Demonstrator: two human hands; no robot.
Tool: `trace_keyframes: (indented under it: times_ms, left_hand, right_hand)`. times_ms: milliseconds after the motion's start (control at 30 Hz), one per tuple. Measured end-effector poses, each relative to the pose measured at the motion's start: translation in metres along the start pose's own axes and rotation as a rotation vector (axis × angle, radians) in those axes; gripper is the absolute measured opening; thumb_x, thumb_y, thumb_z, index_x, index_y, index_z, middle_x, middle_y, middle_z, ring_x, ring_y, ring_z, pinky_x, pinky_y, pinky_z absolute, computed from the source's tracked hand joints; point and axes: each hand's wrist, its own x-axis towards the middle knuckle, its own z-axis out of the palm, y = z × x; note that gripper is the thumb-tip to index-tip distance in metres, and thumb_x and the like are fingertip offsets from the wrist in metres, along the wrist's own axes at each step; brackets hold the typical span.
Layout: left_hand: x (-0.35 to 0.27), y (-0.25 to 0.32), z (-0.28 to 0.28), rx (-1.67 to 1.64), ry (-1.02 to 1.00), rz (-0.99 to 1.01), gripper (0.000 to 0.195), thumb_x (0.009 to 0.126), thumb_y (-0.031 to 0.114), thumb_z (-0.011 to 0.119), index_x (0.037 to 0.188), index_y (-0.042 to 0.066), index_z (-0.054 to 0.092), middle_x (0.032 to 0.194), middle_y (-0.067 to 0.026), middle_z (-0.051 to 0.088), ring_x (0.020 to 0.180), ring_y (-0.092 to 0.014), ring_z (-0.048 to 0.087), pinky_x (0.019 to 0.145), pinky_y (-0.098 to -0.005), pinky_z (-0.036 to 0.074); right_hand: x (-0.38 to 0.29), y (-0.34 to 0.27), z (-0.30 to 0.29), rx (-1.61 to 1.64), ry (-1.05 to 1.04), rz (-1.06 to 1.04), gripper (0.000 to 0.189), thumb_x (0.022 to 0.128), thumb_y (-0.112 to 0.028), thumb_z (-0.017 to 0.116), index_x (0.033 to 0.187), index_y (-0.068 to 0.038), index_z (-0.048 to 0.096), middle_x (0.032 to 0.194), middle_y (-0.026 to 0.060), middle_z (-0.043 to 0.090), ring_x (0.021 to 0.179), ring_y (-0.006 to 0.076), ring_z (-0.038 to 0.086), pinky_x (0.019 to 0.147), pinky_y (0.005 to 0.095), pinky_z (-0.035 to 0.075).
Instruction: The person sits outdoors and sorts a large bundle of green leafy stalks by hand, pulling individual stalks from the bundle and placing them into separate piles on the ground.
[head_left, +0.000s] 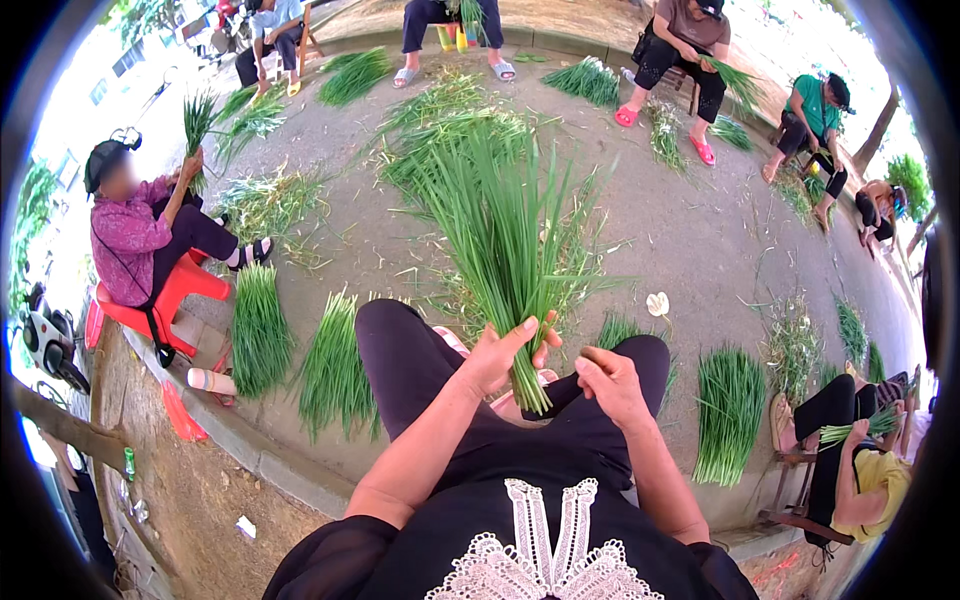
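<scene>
A thick bunch of green garlic chives (504, 247) rises from my left hand (504, 354), which is closed around its lower stems. The pale cut ends point down between my knees, and the long leaves fan out away from me. My right hand (611, 381) hovers just right of the stem ends, fingers curled with the thumb near the index finger. Whether anything small is pinched in it I cannot tell. Beyond the bunch, a loose heap of chives (457, 139) lies on the pavement.
Chive bundles lie to my left (337, 364) and right (729, 416). A person (139, 217) on a red plastic stool (176, 296) holds chives at left; a person in yellow (874, 484) sits at right. Several others sit along the curb (577, 45). Discarded leaves (274, 202) litter the ground.
</scene>
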Motion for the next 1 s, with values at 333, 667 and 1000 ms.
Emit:
trace_keyframes:
  times_ms: [333, 667, 1000]
  left_hand:
    - [-0.012, -0.009, -0.001, -0.034, -0.058, -0.08, 0.041, 0.091, 0.031, 0.05, 0.114, -0.002, 0.047, 0.083, -0.0096, 0.058, 0.061, -0.013, 0.05, 0.058, -0.0281, 0.042]
    - [-0.009, -0.014, 0.006, -0.104, -0.106, -0.095, 0.034, 0.091, 0.031, 0.048, 0.109, 0.002, 0.051, 0.08, -0.008, 0.058, 0.059, -0.014, 0.051, 0.055, -0.0282, 0.045]
    - [-0.003, -0.02, 0.004, -0.171, 0.099, -0.155, 0.02, 0.084, 0.011, 0.057, 0.102, 0.004, 0.052, 0.081, -0.0091, 0.059, 0.063, -0.017, 0.056, 0.056, -0.0305, 0.048]
  right_hand:
    - [0.0, -0.012, 0.01, 0.113, -0.092, 0.051, 0.028, 0.088, -0.029, 0.057, 0.08, -0.003, 0.057, 0.062, -0.0019, 0.05, 0.054, 0.0046, 0.045, 0.049, 0.0204, 0.037]
    - [0.021, -0.022, 0.02, 0.228, -0.041, 0.0, 0.031, 0.092, -0.032, 0.048, 0.086, -0.003, 0.061, 0.064, 0.0003, 0.054, 0.055, 0.0071, 0.048, 0.053, 0.022, 0.039]
    - [0.026, -0.014, 0.024, 0.378, -0.004, -0.026, 0.029, 0.093, -0.027, 0.046, 0.083, -0.003, 0.058, 0.069, 0.0016, 0.058, 0.061, 0.0103, 0.055, 0.055, 0.0229, 0.043]
